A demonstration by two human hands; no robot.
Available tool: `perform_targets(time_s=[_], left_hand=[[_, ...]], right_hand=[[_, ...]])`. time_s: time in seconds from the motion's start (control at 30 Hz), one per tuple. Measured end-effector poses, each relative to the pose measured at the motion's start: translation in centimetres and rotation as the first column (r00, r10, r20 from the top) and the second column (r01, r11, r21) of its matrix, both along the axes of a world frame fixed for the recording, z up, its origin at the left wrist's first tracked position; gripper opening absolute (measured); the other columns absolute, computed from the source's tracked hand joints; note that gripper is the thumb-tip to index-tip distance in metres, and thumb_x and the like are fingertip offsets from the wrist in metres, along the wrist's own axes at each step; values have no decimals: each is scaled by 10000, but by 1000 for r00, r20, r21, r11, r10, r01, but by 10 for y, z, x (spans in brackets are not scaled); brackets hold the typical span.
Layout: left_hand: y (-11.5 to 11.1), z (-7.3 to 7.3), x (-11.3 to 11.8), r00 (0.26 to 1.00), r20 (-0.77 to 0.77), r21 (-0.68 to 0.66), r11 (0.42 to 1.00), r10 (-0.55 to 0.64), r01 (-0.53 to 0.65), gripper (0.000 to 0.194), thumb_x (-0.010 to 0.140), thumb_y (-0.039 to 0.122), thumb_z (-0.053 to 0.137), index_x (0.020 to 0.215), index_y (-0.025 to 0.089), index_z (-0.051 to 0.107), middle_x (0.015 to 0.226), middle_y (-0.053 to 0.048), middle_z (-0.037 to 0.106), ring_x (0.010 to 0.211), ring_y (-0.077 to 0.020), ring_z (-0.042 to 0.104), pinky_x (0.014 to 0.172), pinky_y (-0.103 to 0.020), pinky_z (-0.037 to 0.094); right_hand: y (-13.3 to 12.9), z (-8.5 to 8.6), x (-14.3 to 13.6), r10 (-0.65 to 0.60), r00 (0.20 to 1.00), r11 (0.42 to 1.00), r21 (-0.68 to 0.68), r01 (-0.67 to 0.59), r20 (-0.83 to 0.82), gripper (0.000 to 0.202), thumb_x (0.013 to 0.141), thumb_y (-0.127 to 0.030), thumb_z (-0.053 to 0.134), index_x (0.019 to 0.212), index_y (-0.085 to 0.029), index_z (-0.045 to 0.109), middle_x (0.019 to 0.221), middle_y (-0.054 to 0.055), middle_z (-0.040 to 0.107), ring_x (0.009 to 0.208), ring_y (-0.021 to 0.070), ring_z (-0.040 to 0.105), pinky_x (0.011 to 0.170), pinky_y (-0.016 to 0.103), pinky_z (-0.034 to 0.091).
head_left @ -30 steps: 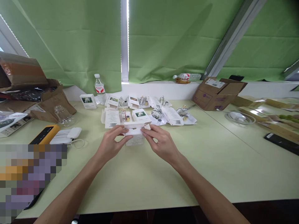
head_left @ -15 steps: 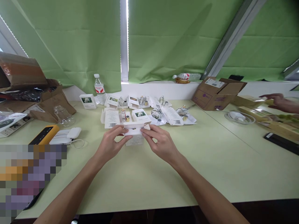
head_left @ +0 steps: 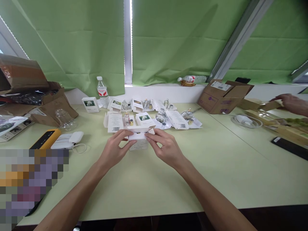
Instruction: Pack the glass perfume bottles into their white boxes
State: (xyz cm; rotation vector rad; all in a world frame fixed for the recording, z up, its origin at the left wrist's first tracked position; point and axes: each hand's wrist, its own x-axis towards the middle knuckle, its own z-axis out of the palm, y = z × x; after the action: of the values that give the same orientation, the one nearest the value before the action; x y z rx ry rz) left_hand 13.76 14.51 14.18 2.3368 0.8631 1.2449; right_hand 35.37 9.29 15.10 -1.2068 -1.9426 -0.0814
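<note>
A small white carton [head_left: 139, 145] stands on the table in front of me, its top flaps partly raised. My left hand [head_left: 116, 146] grips its left upper edge between thumb and fingers. On the right side, my right hand [head_left: 163, 144] pinches the carton's upper edge and a small side flap. What lies inside the carton is hidden. Just behind it are a white box with a flower picture [head_left: 145, 118], a small glass perfume bottle [head_left: 126, 119] and a gold cap [head_left: 131, 122]. Another opened white carton [head_left: 115, 122] with a barcode lies left of them.
Several more bottles and cartons sit along the back, near a water bottle [head_left: 102, 91]. Cardboard boxes stand at left and right [head_left: 216, 98]. A yellow-black power strip [head_left: 47, 138] and a white charger [head_left: 76, 137] lie left. Another person's hand [head_left: 290, 103] is at far right.
Both my hands stay at the carton, and its upper flap sits slightly lower. At far right the other person's hand has shifted a little, with a cardboard flap now raised beside it.
</note>
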Motion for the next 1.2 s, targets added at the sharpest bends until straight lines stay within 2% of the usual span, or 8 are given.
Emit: perform_targets(time_s=[0.3, 0.53, 0.77, 0.9, 1.03, 1.2], left_hand=[[0, 0, 0, 1000, -12, 12, 1000, 5, -4, 195, 899, 290, 602, 1090, 253, 619, 1063, -24, 659, 958, -163, 629, 780, -311, 613], [-1, -1, 0, 998, -29, -11, 998, 60, -61, 305, 884, 315, 625, 1183, 274, 577, 1168, -27, 655, 896, -163, 674, 695, -282, 634], [0, 0, 0, 996, 24, -75, 994, 80, -78, 423, 850, 340, 666, 1215, 268, 465, 1172, -48, 633, 875, -167, 696, 760, -336, 630], [1, -2, 0, 995, 64, -138, 988, 76, -67, 461, 829, 341, 689, 1173, 262, 392, 1117, -50, 660, 832, -173, 710, 743, -362, 626], [1, -4, 0, 990, 99, -176, 981, 101, -82, 480, 804, 345, 715, 1100, 250, 350, 1064, -48, 665, 824, -184, 715, 715, -366, 625], [0, -3, 0, 992, 17, -105, 987, 126, -124, 365, 825, 350, 692, 1050, 242, 425, 1034, -30, 624, 787, -168, 710, 633, -303, 616]], right_hand=[[-1, 1, -1, 3, 1000, 1000, -13, -3, 4, 253, 950, -212, 488, 1083, -201, 703, 868, 61, 629, 714, 149, 581, 628, 274, 460], [-3, -2, 1, -20, 1000, 999, -37, 20, 1, 287, 959, -234, 478, 1182, -211, 658, 906, 62, 631, 720, 146, 592, 564, 258, 460], [-3, 0, -1, -8, 997, 995, -102, 1, -71, 364, 956, -237, 477, 1316, -259, 523, 1204, 69, 633, 799, 158, 646, 691, 304, 556], [-4, 1, -1, -36, 994, 988, -155, 20, -104, 398, 935, -271, 507, 1328, -250, 443, 1244, 84, 621, 792, 175, 671, 684, 333, 577], [-4, 1, 0, -45, 987, 983, -181, 17, -154, 330, 923, -285, 523, 1238, -242, 441, 1253, 81, 604, 793, 172, 673, 661, 329, 579], [-4, 2, -1, -38, 992, 982, -186, 16, -119, 310, 933, -258, 514, 1241, -259, 476, 1210, 44, 640, 810, 166, 664, 688, 322, 573]])
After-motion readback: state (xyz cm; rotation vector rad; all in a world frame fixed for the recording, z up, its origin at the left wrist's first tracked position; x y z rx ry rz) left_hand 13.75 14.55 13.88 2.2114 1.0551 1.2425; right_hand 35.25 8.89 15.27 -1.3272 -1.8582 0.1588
